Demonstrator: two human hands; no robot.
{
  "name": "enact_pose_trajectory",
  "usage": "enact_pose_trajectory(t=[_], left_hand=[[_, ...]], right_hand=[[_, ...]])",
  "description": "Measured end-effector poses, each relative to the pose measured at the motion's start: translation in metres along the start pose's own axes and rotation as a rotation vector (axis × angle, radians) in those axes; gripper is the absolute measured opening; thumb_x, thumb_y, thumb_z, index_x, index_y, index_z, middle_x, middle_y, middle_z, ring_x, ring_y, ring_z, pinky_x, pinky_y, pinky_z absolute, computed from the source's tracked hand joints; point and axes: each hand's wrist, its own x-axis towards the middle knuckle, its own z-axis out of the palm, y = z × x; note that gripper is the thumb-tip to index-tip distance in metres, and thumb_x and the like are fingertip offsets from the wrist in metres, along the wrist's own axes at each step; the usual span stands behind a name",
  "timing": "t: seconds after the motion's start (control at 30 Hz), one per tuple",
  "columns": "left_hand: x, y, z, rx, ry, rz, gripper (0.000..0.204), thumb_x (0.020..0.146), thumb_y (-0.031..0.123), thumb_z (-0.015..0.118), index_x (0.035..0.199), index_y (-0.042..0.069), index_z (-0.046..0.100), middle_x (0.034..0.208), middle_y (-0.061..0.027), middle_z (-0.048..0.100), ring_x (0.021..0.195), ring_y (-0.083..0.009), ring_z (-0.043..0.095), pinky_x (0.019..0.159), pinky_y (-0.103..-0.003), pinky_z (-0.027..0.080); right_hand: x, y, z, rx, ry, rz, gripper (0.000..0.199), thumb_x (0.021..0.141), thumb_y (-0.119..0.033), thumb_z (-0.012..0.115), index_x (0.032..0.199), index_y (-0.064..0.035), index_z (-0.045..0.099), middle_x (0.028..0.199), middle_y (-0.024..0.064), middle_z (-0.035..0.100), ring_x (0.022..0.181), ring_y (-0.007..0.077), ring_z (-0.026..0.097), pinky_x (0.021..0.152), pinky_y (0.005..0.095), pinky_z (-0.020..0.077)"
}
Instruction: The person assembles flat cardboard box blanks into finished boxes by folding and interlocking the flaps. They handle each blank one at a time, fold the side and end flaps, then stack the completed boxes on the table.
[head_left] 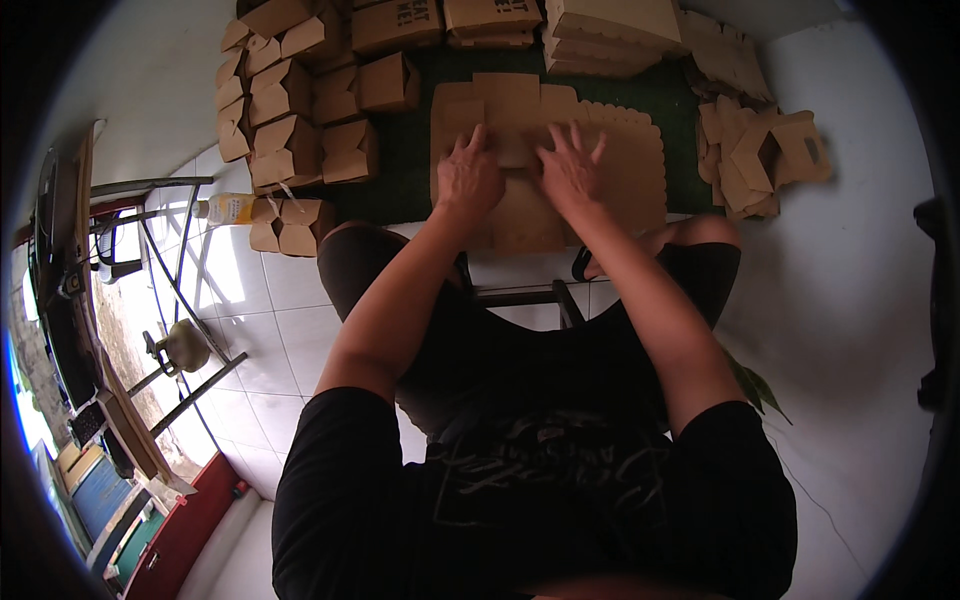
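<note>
A flat brown cardboard box blank (620,170) lies unfolded on a dark green mat (400,170) in front of my knees. My left hand (468,178) presses down on the blank's left middle with fingers spread. Beside it, my right hand (572,168) also lies flat on the blank, fingers apart, just right of centre. Both hands touch the cardboard; neither grips it. My forearms cover the blank's near part.
Several folded brown boxes (290,110) are stacked at the left of the mat, two more (290,225) on the white floor tiles beside a yellow bottle (228,208). Flat blanks are piled at the back (610,35) and loosely at the right (760,155). Metal stands (175,290) are at left.
</note>
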Motion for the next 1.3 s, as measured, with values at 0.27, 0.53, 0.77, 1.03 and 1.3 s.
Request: enact_pose_trajectory(t=[0.27,0.53,0.77,1.03,1.3], left_hand=[[-0.002,-0.009,-0.001,0.048,0.003,0.001,0.039,0.09,0.02,0.076,0.127,0.009,0.08,0.138,-0.0075,0.068,0.125,-0.0297,0.068,0.095,-0.05,0.057],[-0.004,-0.01,-0.005,0.109,-0.09,0.008,0.031,0.093,0.016,0.072,0.122,0.008,0.081,0.138,-0.0038,0.067,0.124,-0.0291,0.067,0.088,-0.047,0.058],[0.001,-0.013,-0.023,-0.031,-0.176,-0.059,0.05,0.087,0.027,0.084,0.133,0.009,0.074,0.142,-0.008,0.063,0.13,-0.0342,0.068,0.097,-0.052,0.062],[0.025,-0.043,-0.022,-0.3,-0.047,-0.006,0.053,0.09,0.035,0.087,0.137,0.011,0.079,0.147,-0.0193,0.067,0.13,-0.0418,0.071,0.106,-0.052,0.061],[0.067,-0.054,-0.003,-0.435,0.028,-0.054,0.044,0.098,0.039,0.084,0.128,0.007,0.081,0.12,-0.0237,0.081,0.112,-0.0422,0.079,0.097,-0.049,0.063]], right_hand=[[0.021,-0.047,0.008,0.148,0.006,0.022,0.047,0.1,-0.043,0.067,0.147,-0.0427,0.075,0.171,0.0084,0.053,0.162,0.0398,0.04,0.13,0.0834,0.0124],[0.008,0.002,0.0,0.051,0.104,0.0,0.048,0.101,-0.043,0.069,0.149,-0.0412,0.075,0.16,0.0067,0.061,0.157,0.0383,0.046,0.129,0.0808,0.0169],[0.001,0.033,0.004,0.175,0.095,0.063,0.057,0.101,-0.038,0.069,0.157,-0.0373,0.068,0.161,0.0062,0.06,0.152,0.0368,0.053,0.127,0.0801,0.0234],[0.008,0.069,0.022,0.575,0.18,-0.16,0.063,0.097,-0.024,0.084,0.158,-0.0207,0.066,0.15,0.007,0.065,0.136,0.033,0.067,0.115,0.0508,0.0513],[0.068,0.062,0.011,1.091,0.07,-0.01,0.03,0.109,-0.03,0.078,0.122,-0.003,0.081,0.104,0.0046,0.077,0.084,0.0144,0.066,0.079,0.033,0.0558]])
